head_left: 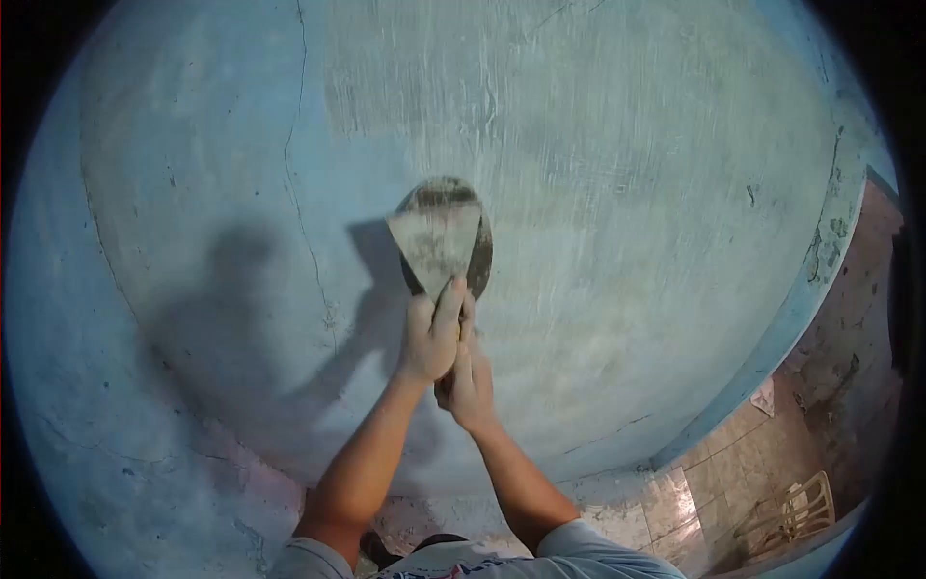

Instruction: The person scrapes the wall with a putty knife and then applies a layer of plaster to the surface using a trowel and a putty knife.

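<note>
In front of a blue painted wall [617,318], both my hands are wrapped around a wide-bladed scraper [434,236]. Its triangular, dull blade points up, flared end at the top. My left hand [431,338] is closed high on the handle, with a finger extended along the blade's base. Lower down, my right hand [468,381] is closed at the handle's end. Most of the handle is hidden by my fingers. Behind the blade shows a dark rounded shape [482,256] with a mottled top edge. Above it, the wall has a pale, streaked, scraped-looking area [492,87].
A long thin crack [292,159] runs down the wall left of the scraper. My shadow [231,309] falls on the wall at left. At lower right are a tiled floor [723,463] and a pale plastic chair [808,507], past the wall's edge.
</note>
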{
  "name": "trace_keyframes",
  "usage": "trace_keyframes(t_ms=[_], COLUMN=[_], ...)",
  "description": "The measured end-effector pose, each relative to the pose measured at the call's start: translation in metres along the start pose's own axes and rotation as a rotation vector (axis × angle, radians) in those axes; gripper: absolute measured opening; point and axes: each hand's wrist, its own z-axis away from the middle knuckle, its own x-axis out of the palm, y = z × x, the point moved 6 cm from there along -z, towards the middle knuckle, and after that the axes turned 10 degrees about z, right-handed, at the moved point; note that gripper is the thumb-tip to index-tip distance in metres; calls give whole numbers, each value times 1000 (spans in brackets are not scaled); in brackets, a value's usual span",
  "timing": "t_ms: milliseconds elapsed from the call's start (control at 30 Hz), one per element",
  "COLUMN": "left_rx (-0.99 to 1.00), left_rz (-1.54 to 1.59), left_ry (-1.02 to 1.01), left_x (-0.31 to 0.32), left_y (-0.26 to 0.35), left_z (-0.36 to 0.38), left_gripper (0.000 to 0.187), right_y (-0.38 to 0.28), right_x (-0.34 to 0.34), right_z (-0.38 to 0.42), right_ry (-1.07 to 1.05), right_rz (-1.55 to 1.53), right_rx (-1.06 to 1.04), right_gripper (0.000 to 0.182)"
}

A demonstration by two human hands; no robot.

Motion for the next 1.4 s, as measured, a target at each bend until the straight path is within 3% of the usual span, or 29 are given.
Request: trace_keyframes(t_ms=[133, 333, 533, 667, 767, 867, 967, 1100, 1200, 1400], left_rx=[-20, -14, -15, -19, -26, 9, -124, -91, -3, -28], left_rz=[71, 73, 70, -15, -4, -39, 72, 22, -20, 58], left_ry=[-38, 62, 7, 97, 41, 19, 0, -3, 6, -6], left_x=[-4, -17, -17, -19, -18, -17, -20, -28, -21, -12], left_y=[14, -24, 1, -21, -22, 8, 7, -29, -20, 2], left_z=[-26, 29, -13, 26, 35, -4, -18, 37, 34, -13], left_gripper=[53, 48, 45, 45, 46, 46, 45, 37, 43, 52], right_y=[-8, 28, 14, 42, 34, 16, 17, 41, 37, 16], right_x=[6, 12, 7, 12, 13, 13, 19, 21, 17, 9], right_z=[-31, 20, -15, 23, 34, -4, -13, 36, 32, -9], right_ry=[-117, 9, -181, -103, -62, -186, -186, -98, -81, -168], right_rz=[-54, 56, -64, -67, -69, -70, -102, -78, -70, -78], right_rx=[-14, -19, 113, 144, 113, 97, 124, 125, 100, 127], right_gripper=[49, 48, 44, 49, 53, 57, 58, 56, 57, 57])
